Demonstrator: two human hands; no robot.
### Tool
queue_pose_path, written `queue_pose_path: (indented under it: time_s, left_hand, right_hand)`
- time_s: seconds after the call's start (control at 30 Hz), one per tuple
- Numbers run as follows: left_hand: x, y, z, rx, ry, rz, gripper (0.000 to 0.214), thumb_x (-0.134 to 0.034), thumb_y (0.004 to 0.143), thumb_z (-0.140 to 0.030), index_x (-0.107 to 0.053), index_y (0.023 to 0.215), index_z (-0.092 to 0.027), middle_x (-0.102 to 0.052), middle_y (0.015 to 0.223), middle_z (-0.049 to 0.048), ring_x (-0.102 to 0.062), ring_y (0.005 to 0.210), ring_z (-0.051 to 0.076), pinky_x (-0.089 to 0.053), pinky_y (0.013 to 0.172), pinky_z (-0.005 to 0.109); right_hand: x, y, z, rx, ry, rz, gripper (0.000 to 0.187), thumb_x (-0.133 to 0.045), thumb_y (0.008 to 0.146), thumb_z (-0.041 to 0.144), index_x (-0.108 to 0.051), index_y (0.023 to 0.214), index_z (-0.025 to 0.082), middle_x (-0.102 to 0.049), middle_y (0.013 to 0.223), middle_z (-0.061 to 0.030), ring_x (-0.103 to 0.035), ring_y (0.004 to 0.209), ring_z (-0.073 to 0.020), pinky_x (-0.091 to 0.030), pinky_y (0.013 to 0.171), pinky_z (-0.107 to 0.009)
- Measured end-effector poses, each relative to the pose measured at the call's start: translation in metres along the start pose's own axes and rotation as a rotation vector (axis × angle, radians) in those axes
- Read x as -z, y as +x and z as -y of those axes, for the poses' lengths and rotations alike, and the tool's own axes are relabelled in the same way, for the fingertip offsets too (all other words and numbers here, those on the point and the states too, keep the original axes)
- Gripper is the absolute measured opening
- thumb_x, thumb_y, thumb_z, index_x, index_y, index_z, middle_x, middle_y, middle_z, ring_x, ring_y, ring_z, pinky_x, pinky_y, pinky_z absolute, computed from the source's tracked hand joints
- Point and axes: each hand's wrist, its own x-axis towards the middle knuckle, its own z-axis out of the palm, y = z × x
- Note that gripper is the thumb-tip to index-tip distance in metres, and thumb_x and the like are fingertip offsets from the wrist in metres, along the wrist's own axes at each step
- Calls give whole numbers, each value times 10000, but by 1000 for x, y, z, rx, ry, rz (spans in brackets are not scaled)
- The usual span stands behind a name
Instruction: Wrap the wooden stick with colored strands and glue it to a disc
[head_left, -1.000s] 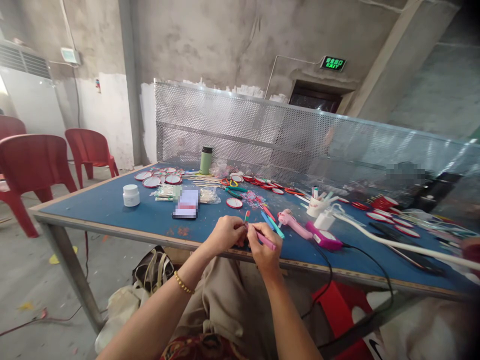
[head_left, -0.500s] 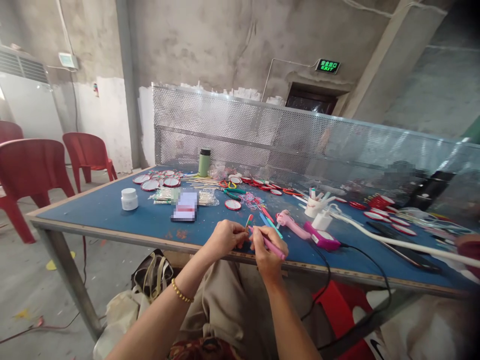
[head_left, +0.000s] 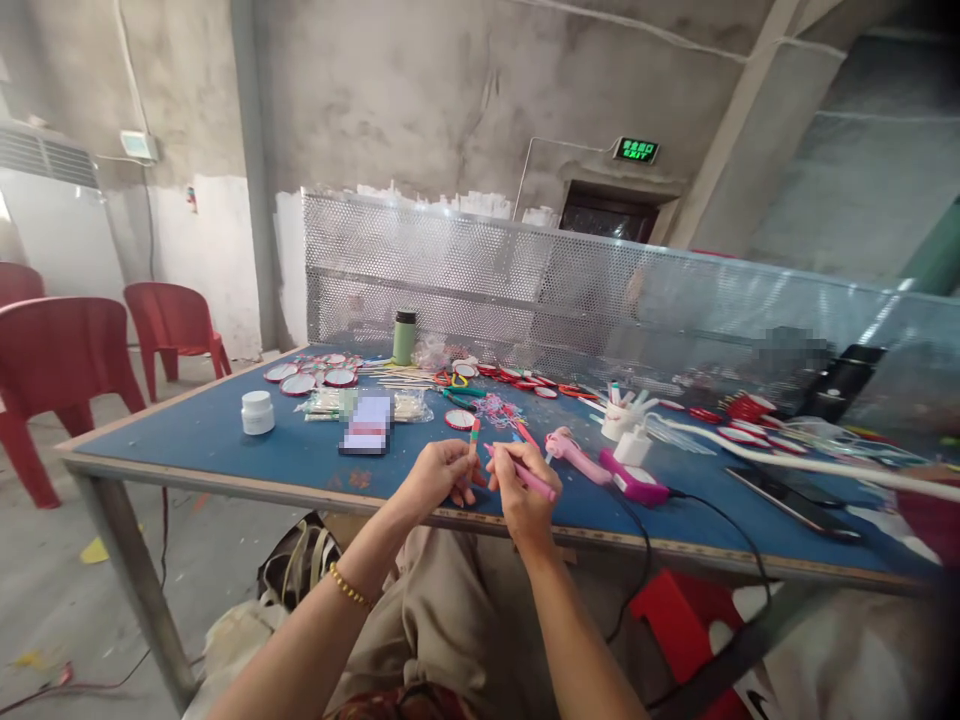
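Between the thumb and fingers of my left hand (head_left: 444,474) a small thin stick (head_left: 475,434) stands nearly upright, with red, green and pale bands showing at its top. My right hand (head_left: 520,495) grips a pink marker pen (head_left: 538,485) like a writing tool, its tip pointing left at the stick with a small gap between them. Both hands are over the table's front edge. Just beyond them lies a round white disc with a red rim (head_left: 460,420), beside a heap of pink and purple strings (head_left: 499,410).
The blue table (head_left: 202,445) carries a white jar (head_left: 258,412), a phone (head_left: 367,424), bagged sticks (head_left: 409,406), pliers (head_left: 459,392) and a green bottle (head_left: 404,340). To the right are a pink glue gun (head_left: 577,455), a purple device (head_left: 636,480) with a black cable, and a pen cup (head_left: 617,420).
The pen tip has drawn away from the stick, which is now more upright and shows more of its coloured top. Both hands have shifted slightly left in view, and the camera has tilted a little.
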Motion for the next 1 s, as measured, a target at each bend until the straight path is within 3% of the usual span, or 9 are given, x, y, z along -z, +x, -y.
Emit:
queue_pose_path:
  time_s: [0.17,0.3,0.4,0.53,0.67,0.83,1.0]
  left_hand:
    - [-4,-26,3,-12,-34,-108,285,-621,790,-404,-621,838,-123,-717,725,60,-591,440,80,-419,413,158]
    - [-10,-54,19,91,-160,-75,361,-603,809,-495,-582,837,-136,-723,730,66,-552,367,85,-330,333,167]
    - [-18,-64,29,66,-195,-128,400,-607,808,-545,-552,838,-150,-717,712,58,-573,387,98,-337,348,171]
    - [-19,-56,21,-49,-128,-200,383,-552,855,-531,-574,871,-149,-671,611,16,-567,391,106,-344,375,185]
    - [-8,-30,4,-161,2,-261,289,-510,896,-423,-599,902,-149,-684,654,6,-572,422,94,-391,415,190]
    - [2,-4,8,-88,-11,-195,123,-558,839,-254,-576,841,-132,-665,632,8,-569,439,81,-417,427,173]
    - [6,-4,8,-38,-72,-78,125,-587,831,-246,-537,812,-133,-702,702,51,-660,526,114,-534,524,218]
  right_hand:
    - [-5,0,-3,43,-16,33,159,-589,920,284,-649,802,196,-628,635,31,-556,456,-90,-466,497,-233]
    - [-7,-6,-5,52,-36,119,166,-574,929,288,-641,808,195,-617,624,37,-557,460,-87,-467,511,-228]
    - [-7,-9,-5,42,-43,142,177,-573,928,303,-640,804,196,-609,617,37,-562,463,-91,-469,511,-227]
    - [-6,-10,-3,-21,-23,127,203,-588,919,324,-639,774,191,-613,603,37,-550,443,-88,-456,475,-217]
    - [-5,-9,-3,-115,18,83,216,-605,909,354,-639,779,185,-629,610,31,-545,435,-92,-452,448,-215]
    - [-6,-7,-3,-92,17,67,206,-601,910,367,-637,806,193,-630,624,30,-550,448,-99,-457,452,-222]
    - [-13,-1,-3,-57,25,135,208,-587,919,367,-646,819,195,-628,629,30,-566,475,-104,-476,497,-231]
